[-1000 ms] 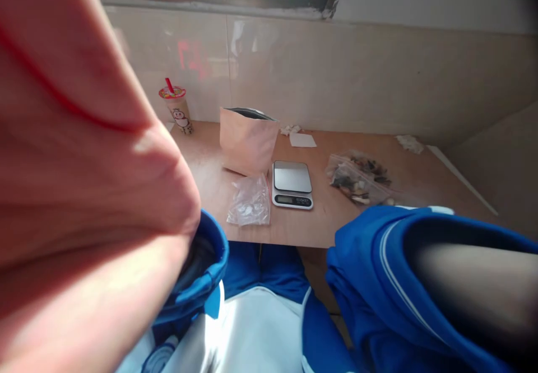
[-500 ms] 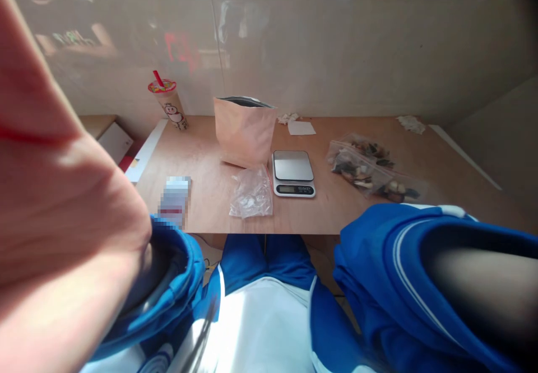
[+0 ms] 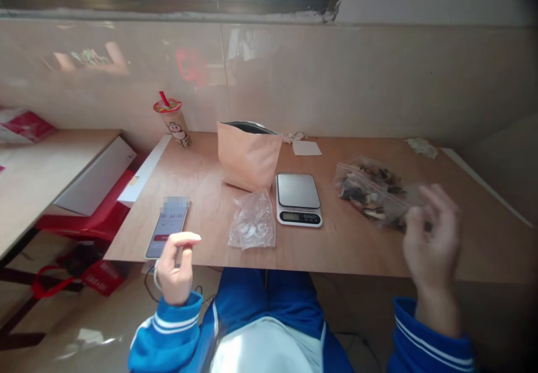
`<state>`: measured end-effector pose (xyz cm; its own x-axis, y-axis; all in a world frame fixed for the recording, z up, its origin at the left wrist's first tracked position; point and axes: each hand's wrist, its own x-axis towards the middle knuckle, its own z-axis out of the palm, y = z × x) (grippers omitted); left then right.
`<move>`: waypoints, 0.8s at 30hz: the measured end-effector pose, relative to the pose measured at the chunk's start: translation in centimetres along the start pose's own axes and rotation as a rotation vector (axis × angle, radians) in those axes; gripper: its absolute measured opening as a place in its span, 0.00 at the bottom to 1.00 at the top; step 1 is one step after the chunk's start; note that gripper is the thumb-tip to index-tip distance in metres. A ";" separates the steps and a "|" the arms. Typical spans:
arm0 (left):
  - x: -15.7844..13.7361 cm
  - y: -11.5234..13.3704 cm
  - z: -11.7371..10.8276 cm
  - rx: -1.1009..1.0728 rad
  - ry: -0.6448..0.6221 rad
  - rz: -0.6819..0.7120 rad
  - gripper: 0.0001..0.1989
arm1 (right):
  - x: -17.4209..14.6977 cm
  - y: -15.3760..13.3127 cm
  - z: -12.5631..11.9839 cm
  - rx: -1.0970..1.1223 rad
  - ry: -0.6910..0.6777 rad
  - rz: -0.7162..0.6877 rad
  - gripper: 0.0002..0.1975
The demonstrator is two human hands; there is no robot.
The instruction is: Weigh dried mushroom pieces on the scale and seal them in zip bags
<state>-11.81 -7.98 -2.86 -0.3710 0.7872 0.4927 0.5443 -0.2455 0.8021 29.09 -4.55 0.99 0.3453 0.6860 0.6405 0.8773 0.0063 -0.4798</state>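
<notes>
The wood-grained bench (image 3: 340,255) meets a glossy tiled wall (image 3: 336,82). From its centre: smooth phone (image 3: 165,230), nine o'clock; tapered plastic cup (image 3: 177,126), ten; left hand (image 3: 176,266), eight, half-curled, empty; matt gaping pouch (image 3: 249,159), ten, closer in; crinkled clear bag (image 3: 252,222), between eight and nine; steel-topped scale (image 3: 298,199), central; lumpy zip bag (image 3: 365,191), three; right hand (image 3: 434,241), towards four, blurred, seemingly loosely curled, empty.

On the phone (image 3: 173,223), left of centre in the lower half of the frame, digits seem to read 34:02, with blurred ones ahead of them; the wording on its red button (image 3: 162,237) is too small. The cup (image 3: 175,127), upper left, bears a crowned snowman figure. Marks on the scale (image 3: 298,192), mid-frame, and white lettering on the red box (image 3: 102,276), lower left, are illegible.
</notes>
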 end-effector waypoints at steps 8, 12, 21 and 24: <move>-0.4 -3.0 2.4 0.427 -0.072 -0.057 0.12 | -0.6 10.4 6.5 -0.258 -0.218 0.073 0.26; 1.5 -3.9 2.1 0.414 -0.019 -0.080 0.15 | 1.4 12.3 7.7 -0.320 -0.261 0.047 0.28; -0.7 -2.7 4.1 0.198 -0.267 -0.135 0.11 | 3.6 13.8 9.6 -0.475 -0.575 0.183 0.26; -1.1 -1.8 6.0 0.172 -0.481 -0.022 0.14 | 3.6 13.5 9.3 -0.525 -0.525 0.140 0.22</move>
<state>-7.86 -5.06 -6.87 -0.0180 0.9724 0.2328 0.6713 -0.1608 0.7236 39.07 4.75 -8.80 0.3763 0.9123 0.1617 0.9259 -0.3637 -0.1024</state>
